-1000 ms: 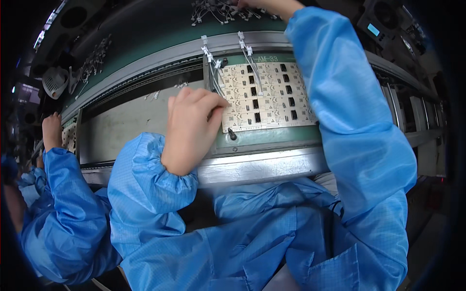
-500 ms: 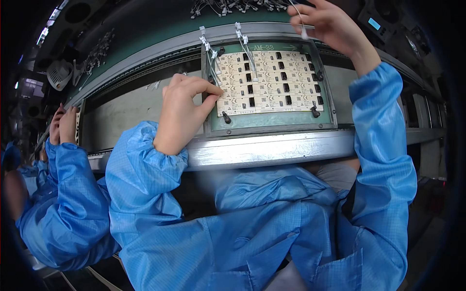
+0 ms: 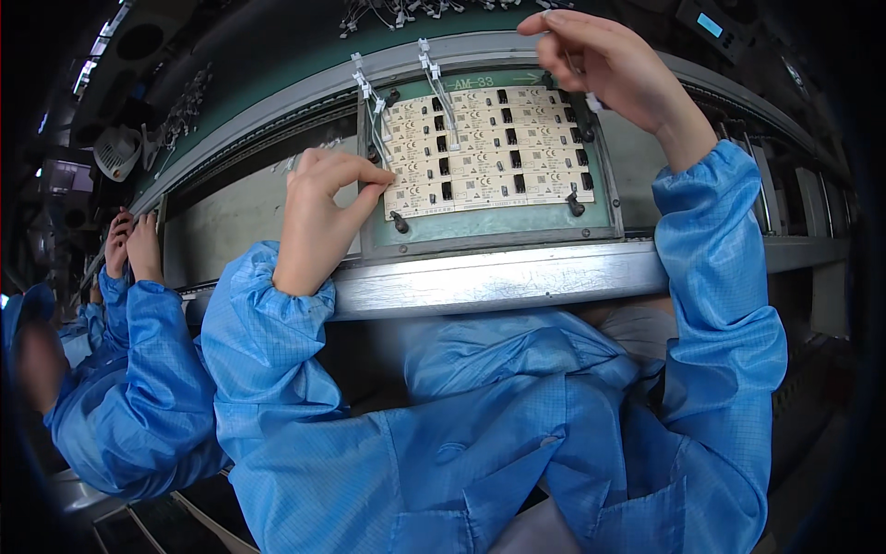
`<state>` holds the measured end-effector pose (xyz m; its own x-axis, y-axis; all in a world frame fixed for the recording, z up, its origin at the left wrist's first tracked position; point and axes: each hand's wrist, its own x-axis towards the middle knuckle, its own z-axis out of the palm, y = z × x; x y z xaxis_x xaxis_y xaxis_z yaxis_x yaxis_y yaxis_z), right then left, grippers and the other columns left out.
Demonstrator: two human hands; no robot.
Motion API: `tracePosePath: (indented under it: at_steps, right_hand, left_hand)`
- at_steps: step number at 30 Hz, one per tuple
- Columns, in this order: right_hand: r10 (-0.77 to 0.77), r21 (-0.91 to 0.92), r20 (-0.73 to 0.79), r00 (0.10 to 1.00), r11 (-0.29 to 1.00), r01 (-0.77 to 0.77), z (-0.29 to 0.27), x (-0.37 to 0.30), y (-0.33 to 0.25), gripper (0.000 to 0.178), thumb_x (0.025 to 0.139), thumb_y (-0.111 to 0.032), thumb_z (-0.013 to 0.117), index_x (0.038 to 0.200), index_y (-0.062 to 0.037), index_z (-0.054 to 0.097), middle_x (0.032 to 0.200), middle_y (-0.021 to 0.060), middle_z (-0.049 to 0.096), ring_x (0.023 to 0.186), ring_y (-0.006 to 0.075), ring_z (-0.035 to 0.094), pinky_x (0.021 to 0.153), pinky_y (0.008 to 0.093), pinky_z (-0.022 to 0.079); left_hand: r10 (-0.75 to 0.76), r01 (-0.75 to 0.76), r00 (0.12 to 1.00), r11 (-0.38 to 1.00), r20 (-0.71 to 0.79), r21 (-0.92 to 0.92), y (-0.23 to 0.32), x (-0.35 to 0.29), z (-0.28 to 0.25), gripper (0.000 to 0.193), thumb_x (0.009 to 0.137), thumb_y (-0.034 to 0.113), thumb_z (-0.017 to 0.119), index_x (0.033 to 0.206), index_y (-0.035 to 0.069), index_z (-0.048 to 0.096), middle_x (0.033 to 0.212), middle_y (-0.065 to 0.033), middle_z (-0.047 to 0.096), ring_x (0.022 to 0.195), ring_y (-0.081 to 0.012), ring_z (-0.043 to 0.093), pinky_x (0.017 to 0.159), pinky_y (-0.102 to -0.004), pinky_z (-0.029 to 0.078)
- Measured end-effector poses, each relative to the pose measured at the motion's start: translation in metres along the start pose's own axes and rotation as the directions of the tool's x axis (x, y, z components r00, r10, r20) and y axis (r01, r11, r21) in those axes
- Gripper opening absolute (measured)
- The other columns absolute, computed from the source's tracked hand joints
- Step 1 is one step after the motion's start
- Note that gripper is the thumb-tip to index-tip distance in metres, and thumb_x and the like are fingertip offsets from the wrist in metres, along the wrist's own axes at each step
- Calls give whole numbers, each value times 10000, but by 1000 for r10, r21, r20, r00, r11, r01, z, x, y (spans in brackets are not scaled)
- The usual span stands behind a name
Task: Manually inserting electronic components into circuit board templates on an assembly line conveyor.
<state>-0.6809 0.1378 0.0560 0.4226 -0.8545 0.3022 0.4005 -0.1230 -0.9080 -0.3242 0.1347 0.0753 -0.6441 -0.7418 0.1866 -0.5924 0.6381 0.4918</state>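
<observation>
Before me a panel of cream circuit boards (image 3: 480,191) with black parts sits in a green fixture (image 3: 480,225). My left hand (image 3: 318,208) is at the panel's left edge, thumb and forefinger pinched on the lower end of a white wire lead (image 3: 379,129); the fingertips hide its tip. Another white wire lead (image 3: 441,88) lies across the boards nearby, its upper connectors resting over the far rail. Raised above the fixture's far right corner, my right hand (image 3: 618,74) has curled fingers round a thin wire with a white connector (image 3: 592,102) hanging beneath.
A metal rail (image 3: 498,284) runs along the near side. Heaps of white connector leads (image 3: 406,11) lie on the green surface beyond. Black pegs (image 3: 400,222) stand at the fixture's corners. To the left, a co-worker's hands (image 3: 138,245) are at the same line, near a white fan-like device (image 3: 115,152).
The fixture and my left hand appear further left in view, the pinch still at the panel's edge. My right hand's fingers have curled more, and the hanging connector sits lower.
</observation>
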Motion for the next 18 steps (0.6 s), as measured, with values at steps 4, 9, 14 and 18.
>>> tracePosePath:
  at_steps: [4,9,14,18]
  right_hand:
    - [48,-453,-507,861,834,-313,25,-14,-11,316,998,-340,563,1057,-111,773,1053,28,732,1058,133,618,936,292,458]
    - [-188,-712,-443,876,668,-217,31,-23,-22,312,982,-317,599,1123,-88,758,1027,44,737,971,127,647,915,283,483]
    - [-22,-570,-302,953,806,-162,52,-17,-22,221,984,-219,599,1093,-39,667,997,46,697,905,92,654,840,198,493]
    - [-49,-413,-253,966,909,-62,62,-14,-20,300,1004,-253,560,1168,-5,592,1082,146,703,1043,213,683,959,330,518]
  left_hand:
    - [124,-118,992,953,-3,280,19,-11,-3,186,785,95,734,957,148,782,1142,-7,635,1104,-266,499,901,-405,346]
    - [242,-228,970,907,2,354,15,-6,-6,202,800,117,730,998,131,765,1175,-52,609,1093,-271,531,904,-409,399]
    - [167,-111,924,978,-345,176,-57,104,-18,308,831,133,692,1136,121,643,1134,-112,613,954,-284,650,827,-408,535]
    - [60,88,951,888,-304,452,-100,173,-4,380,864,256,694,1229,204,604,1166,-79,644,1065,-328,649,889,-464,507]
